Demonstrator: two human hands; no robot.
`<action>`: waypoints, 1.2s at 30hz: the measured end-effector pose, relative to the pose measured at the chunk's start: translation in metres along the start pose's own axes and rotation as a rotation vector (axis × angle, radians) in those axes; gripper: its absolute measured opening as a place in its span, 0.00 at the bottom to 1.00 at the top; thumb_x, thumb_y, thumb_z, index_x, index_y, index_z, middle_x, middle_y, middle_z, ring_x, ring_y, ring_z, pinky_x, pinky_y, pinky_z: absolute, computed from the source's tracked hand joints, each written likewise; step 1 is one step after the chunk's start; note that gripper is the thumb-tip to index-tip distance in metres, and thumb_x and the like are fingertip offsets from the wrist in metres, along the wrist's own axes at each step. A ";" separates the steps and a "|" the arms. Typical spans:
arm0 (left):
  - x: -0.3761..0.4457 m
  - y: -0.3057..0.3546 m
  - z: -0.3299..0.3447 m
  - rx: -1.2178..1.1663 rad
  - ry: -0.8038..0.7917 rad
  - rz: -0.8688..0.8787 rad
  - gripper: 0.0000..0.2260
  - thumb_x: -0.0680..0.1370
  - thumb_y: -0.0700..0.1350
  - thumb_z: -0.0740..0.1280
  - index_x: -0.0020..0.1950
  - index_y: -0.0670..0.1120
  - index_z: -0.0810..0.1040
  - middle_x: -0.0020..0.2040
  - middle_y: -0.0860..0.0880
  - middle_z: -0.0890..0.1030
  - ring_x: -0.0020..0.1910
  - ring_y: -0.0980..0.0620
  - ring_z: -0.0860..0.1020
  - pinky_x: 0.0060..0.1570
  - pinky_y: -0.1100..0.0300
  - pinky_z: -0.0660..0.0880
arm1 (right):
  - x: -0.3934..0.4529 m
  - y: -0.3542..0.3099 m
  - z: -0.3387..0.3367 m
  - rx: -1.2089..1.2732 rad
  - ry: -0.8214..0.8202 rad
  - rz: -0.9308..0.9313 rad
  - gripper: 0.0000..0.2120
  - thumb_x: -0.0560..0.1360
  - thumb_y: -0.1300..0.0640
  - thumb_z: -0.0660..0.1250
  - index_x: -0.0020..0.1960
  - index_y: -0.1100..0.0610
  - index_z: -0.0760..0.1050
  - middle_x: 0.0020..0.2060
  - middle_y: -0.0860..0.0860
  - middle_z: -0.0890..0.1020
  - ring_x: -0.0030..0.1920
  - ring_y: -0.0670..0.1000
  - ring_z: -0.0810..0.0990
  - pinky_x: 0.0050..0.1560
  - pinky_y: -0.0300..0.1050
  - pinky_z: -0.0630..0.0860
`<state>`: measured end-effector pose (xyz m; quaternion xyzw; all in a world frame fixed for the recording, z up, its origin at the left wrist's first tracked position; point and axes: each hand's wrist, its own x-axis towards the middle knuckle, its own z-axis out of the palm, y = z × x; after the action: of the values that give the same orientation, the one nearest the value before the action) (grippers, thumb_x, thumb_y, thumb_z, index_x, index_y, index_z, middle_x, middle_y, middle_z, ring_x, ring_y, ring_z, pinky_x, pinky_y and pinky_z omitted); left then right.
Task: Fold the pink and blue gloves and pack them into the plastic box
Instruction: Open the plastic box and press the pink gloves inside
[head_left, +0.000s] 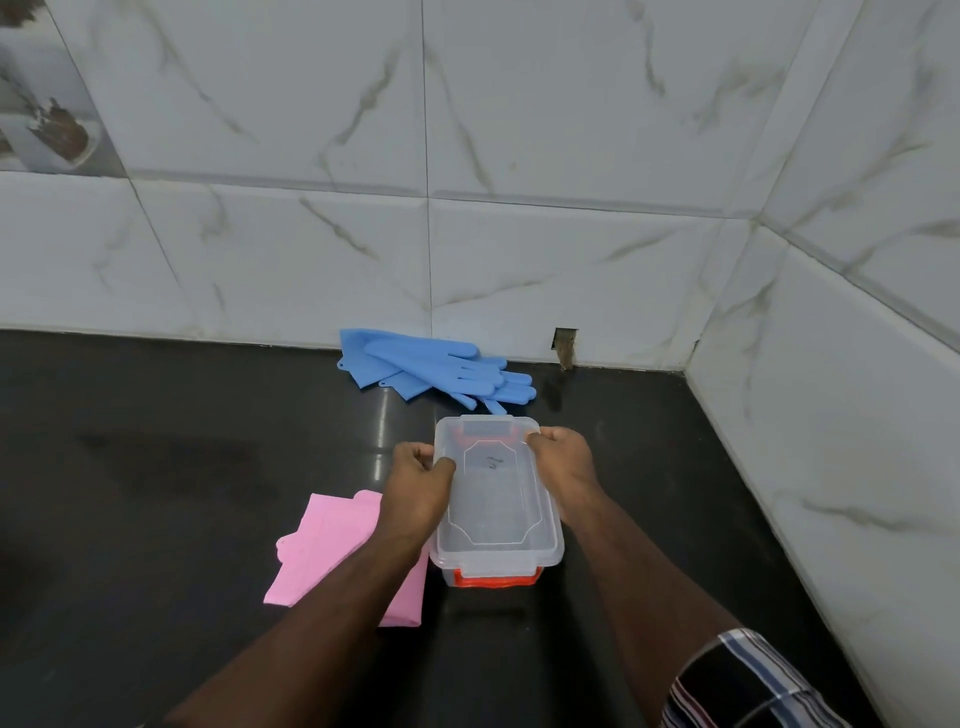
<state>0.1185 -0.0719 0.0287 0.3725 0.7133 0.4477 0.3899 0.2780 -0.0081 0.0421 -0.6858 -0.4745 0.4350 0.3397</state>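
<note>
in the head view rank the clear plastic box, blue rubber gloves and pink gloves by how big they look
1. Clear plastic box with orange clips, gripped by left hand and right hand.
2-3. Blue rubber gloves and pink gloves: unsure; the pink ones are nearer and partly hidden by the left arm.

Looks like a home kitchen or bathroom corner: dark polished counter (182, 467), white marble-look wall tiles (545, 249), chipped grout.

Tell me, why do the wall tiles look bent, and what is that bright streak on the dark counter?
Head view: the wide-angle lens bows the tile lines toward the edges; the streak is light glaring off the glossy black counter, just left of the plastic box that the left hand and right hand grip; the edges look slightly soft.
</note>
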 end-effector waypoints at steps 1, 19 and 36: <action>0.002 0.000 0.001 0.003 0.009 0.009 0.09 0.79 0.45 0.66 0.56 0.49 0.69 0.50 0.50 0.77 0.46 0.54 0.78 0.41 0.58 0.77 | 0.002 0.000 0.001 -0.006 0.001 -0.008 0.07 0.77 0.54 0.64 0.44 0.55 0.79 0.44 0.55 0.84 0.46 0.54 0.83 0.52 0.57 0.81; 0.014 -0.005 0.009 0.277 -0.023 0.118 0.25 0.84 0.48 0.58 0.80 0.48 0.56 0.74 0.45 0.68 0.69 0.44 0.72 0.67 0.45 0.72 | 0.009 -0.007 0.018 -0.261 0.097 -0.261 0.11 0.77 0.60 0.63 0.57 0.55 0.79 0.51 0.52 0.82 0.49 0.50 0.81 0.51 0.51 0.82; 0.000 -0.002 0.044 0.319 -0.156 0.234 0.22 0.82 0.46 0.59 0.76 0.47 0.62 0.70 0.44 0.71 0.66 0.47 0.73 0.66 0.48 0.72 | 0.008 -0.013 0.012 -0.321 0.214 -0.409 0.20 0.73 0.63 0.66 0.65 0.56 0.77 0.60 0.57 0.77 0.60 0.56 0.76 0.63 0.48 0.73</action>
<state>0.1568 -0.0575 0.0137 0.5432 0.6946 0.3413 0.3256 0.2643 0.0046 0.0464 -0.6629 -0.6272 0.2020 0.3555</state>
